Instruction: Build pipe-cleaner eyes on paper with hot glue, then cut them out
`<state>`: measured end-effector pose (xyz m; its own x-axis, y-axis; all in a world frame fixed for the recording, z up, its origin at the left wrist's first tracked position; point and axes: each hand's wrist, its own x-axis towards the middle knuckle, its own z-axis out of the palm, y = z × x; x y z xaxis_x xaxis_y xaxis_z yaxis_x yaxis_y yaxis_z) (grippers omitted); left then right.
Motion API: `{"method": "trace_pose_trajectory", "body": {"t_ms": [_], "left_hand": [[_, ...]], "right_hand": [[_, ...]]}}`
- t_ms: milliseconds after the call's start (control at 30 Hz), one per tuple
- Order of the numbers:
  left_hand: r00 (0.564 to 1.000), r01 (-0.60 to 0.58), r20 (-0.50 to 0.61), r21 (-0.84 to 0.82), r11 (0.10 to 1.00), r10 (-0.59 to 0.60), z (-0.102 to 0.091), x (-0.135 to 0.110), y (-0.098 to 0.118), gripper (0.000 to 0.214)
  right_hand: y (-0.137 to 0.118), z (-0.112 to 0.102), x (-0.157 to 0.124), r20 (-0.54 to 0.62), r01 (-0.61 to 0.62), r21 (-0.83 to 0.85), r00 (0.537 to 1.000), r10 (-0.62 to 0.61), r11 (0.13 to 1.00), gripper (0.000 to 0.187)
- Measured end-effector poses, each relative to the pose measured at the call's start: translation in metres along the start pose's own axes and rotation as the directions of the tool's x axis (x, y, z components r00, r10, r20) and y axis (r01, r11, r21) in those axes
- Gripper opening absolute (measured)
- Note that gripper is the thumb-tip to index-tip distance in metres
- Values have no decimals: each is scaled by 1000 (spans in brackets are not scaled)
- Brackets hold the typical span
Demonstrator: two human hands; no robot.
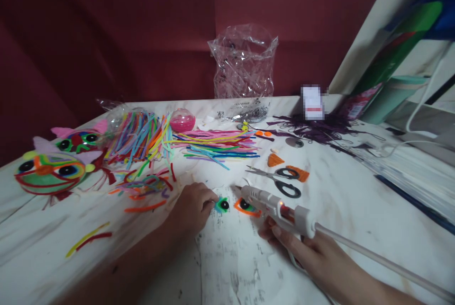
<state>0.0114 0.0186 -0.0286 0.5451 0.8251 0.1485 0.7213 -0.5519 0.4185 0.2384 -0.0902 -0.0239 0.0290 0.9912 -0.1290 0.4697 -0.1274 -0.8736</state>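
My left hand is curled, its fingertips pinching a small green pipe-cleaner eye with a black centre on the white table. My right hand grips a white hot glue gun with a long glue stick trailing back; its nozzle points left, toward the green eye. An orange-rimmed eye lies just under the gun's barrel. Scissors with black handles lie just behind.
Two colourful cat-face masks sit at the left. Heaps of coloured pipe cleaners, a pink ball, a clear plastic bag, orange felt pieces and purple yarn lie behind. Books and cables stand at right.
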Motion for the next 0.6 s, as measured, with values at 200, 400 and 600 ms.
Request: {"method": "trace_pose_trajectory", "body": {"t_ms": [200,400,600], "left_hand": [[996,36,-77,-38,999,-39,3,-3,-2,21],[999,26,-37,-70,997,-29,1,-2,-2,18],[999,-41,1,-49,998,41,2,-2,-2,21]], "right_hand": [[-9,-2,-2,-27,12,21,1000,-11,1000,46],[-5,-2,-1,20,-22,28,1000,21,999,44],[-6,-1,-2,0,-17,13,1000,17,1000,45]]}}
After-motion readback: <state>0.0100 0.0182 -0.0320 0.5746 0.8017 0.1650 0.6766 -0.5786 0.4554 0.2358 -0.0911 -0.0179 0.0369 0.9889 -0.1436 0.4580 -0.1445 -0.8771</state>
